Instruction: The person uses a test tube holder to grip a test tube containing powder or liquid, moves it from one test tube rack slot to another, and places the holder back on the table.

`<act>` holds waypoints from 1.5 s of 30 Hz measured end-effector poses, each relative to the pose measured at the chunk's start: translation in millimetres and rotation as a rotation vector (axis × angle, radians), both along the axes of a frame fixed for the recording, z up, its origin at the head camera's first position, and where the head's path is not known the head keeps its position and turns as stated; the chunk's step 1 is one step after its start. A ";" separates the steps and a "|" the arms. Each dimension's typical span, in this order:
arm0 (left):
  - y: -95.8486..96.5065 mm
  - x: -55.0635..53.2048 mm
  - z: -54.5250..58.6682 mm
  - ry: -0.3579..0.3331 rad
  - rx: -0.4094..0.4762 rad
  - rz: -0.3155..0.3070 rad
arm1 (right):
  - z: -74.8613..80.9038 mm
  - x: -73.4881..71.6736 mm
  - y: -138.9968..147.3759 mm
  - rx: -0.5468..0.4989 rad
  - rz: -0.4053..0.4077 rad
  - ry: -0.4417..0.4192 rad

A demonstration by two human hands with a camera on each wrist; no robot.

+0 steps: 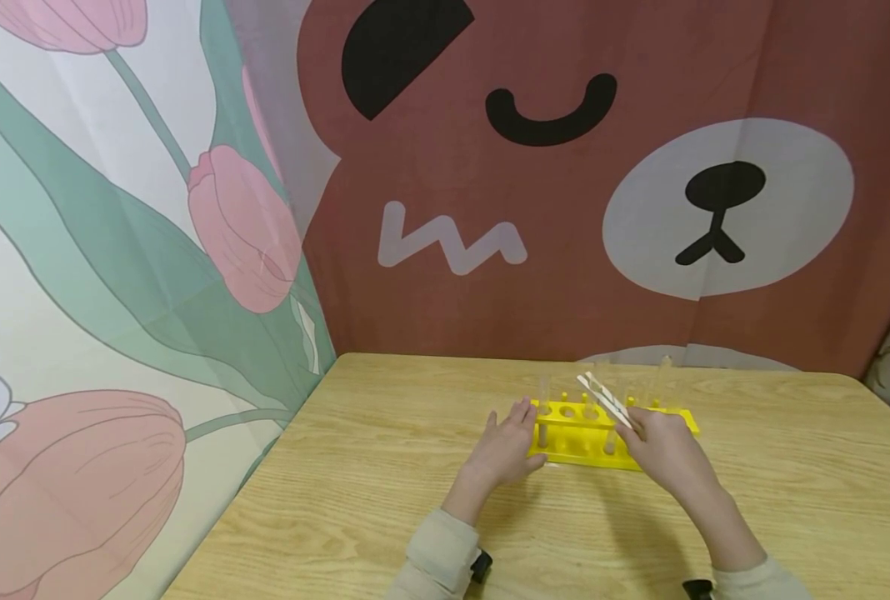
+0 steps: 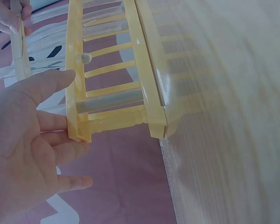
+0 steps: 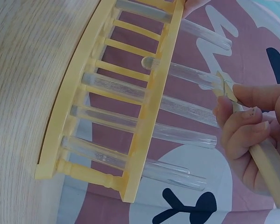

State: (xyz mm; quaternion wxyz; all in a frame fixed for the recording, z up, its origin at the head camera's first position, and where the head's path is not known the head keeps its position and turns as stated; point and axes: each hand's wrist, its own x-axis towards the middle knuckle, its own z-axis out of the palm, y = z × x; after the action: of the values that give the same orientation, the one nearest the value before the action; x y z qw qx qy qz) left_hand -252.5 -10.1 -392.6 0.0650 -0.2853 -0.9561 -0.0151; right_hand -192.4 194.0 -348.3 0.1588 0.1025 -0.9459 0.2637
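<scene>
A yellow test tube rack stands on the table, several clear test tubes upright in it. At its left end my left hand holds the rack; in the left wrist view the thumb lies against the upper plate, with fingers around the end. My right hand grips a wooden test tube clamp above the rack. The clamp's jaws are around the upper part of one test tube. That tube's rounded bottom pokes just through a hole in the upper plate, above the base.
Other tubes stand near the rack's right end, and one grey-looking tube is by my left hand. The wooden table runs back to a curtain printed with a bear. A tulip-print cloth hangs at the left.
</scene>
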 end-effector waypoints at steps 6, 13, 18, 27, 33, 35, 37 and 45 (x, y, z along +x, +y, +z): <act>-0.8 0.1 -0.4 -0.005 0.007 -0.001 | 1.0 1.0 -0.6 -0.001 -0.001 -0.003; -1.2 -0.1 -0.4 0.010 0.002 -0.008 | 2.6 1.3 -1.1 -0.001 -0.003 -0.012; -0.7 -0.2 -0.6 0.008 -0.002 -0.005 | 2.5 2.6 -1.4 -0.002 -0.003 -0.010; -0.9 0.1 -1.2 0.011 -0.003 -0.004 | 2.0 1.9 -1.6 -0.003 0.000 -0.002; -1.1 0.5 -0.8 0.014 -0.001 -0.004 | 3.5 2.6 -2.0 -0.002 -0.001 -0.017; -1.2 0.8 -0.6 0.015 0.000 -0.005 | 3.6 3.3 -2.1 -0.001 0.000 -0.016; -1.2 1.1 -0.2 0.013 0.005 -0.005 | 3.8 3.6 -2.0 0.002 0.001 -0.014; -1.4 1.4 -0.7 0.005 0.007 -0.006 | 4.9 3.1 -2.1 -0.003 -0.006 -0.017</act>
State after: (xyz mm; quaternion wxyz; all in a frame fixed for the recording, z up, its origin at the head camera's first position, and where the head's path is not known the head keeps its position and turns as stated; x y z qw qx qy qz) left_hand -251.1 -11.4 -393.3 0.0683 -0.2879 -0.9550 -0.0177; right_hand -189.3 191.9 -343.4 0.1518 0.0971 -0.9471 0.2654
